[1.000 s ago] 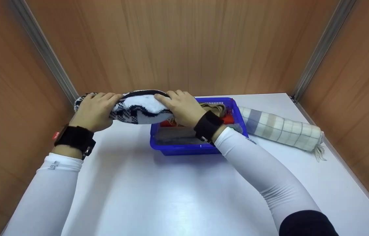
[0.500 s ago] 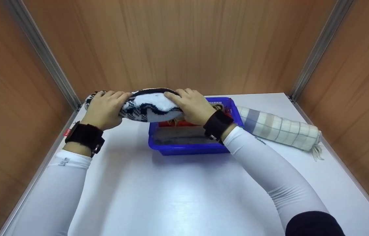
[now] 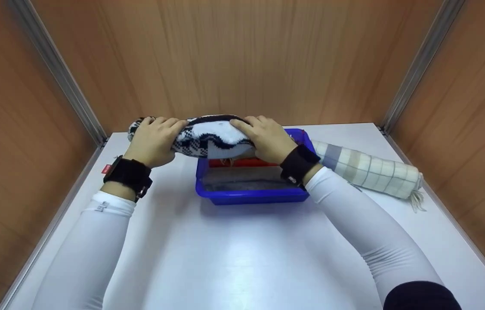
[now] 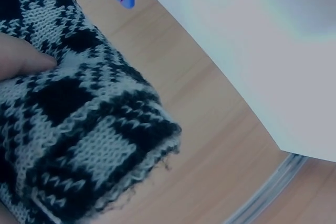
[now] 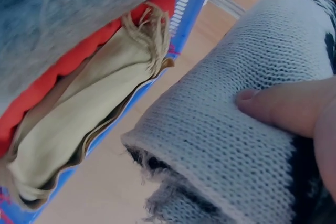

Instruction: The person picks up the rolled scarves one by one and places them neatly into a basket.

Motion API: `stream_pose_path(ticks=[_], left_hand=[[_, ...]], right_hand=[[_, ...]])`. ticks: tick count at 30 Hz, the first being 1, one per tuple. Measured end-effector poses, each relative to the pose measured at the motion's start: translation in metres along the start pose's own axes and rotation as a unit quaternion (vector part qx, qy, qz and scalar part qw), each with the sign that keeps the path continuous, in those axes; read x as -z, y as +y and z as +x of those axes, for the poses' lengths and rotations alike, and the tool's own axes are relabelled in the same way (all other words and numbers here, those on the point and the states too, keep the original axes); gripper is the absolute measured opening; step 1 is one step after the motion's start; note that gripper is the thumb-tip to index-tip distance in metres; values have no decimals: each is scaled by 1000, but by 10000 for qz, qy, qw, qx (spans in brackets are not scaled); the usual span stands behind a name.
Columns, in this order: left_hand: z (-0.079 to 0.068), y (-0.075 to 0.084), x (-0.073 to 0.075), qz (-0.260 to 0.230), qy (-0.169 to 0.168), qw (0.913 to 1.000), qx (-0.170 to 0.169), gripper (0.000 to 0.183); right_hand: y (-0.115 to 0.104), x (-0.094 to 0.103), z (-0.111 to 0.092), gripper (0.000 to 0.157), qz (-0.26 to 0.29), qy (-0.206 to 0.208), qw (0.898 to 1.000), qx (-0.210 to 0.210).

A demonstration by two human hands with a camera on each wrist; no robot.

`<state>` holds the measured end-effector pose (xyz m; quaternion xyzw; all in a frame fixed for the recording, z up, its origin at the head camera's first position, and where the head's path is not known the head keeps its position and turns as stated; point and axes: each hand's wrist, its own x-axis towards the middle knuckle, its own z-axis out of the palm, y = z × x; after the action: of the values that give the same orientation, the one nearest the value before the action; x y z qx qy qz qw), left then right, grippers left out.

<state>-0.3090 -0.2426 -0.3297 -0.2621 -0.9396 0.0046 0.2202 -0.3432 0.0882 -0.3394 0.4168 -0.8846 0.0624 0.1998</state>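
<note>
Both hands hold a rolled black-and-white knitted scarf (image 3: 214, 135) in the air, level, near the back wall. My left hand (image 3: 155, 140) grips its left end, a thumb or finger pressing into the checked knit in the left wrist view. Toward the other end my right hand (image 3: 270, 140) grips it, with a fingertip (image 5: 257, 98) sinking into the pale grey knit. Beneath and behind the right part of the roll stands a blue plastic basket (image 3: 251, 197). Inside lie a grey fabric roll (image 3: 242, 177), a red one (image 3: 246, 162) and a fringed beige one (image 5: 79, 108). The scarf hides the basket's back left part.
A cream checked scarf roll (image 3: 367, 170) with a fringe lies on the white table (image 3: 233, 249), right of the basket. Wood-grain panels (image 3: 242, 60) with metal corner strips enclose the table at the back and both sides.
Both hands have moved right with the knitted scarf, which covers more of the basket's back part in the head view. The basket and the cream checked roll stay put.
</note>
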Motion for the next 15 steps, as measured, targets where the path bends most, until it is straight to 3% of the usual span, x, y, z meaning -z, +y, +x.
stream_pose_path(ticks=[15], left_hand=[[29, 29, -12, 10, -80, 9998, -158, 68]], right_hand=[[30, 7, -25, 85, -187, -28, 9997, -150]])
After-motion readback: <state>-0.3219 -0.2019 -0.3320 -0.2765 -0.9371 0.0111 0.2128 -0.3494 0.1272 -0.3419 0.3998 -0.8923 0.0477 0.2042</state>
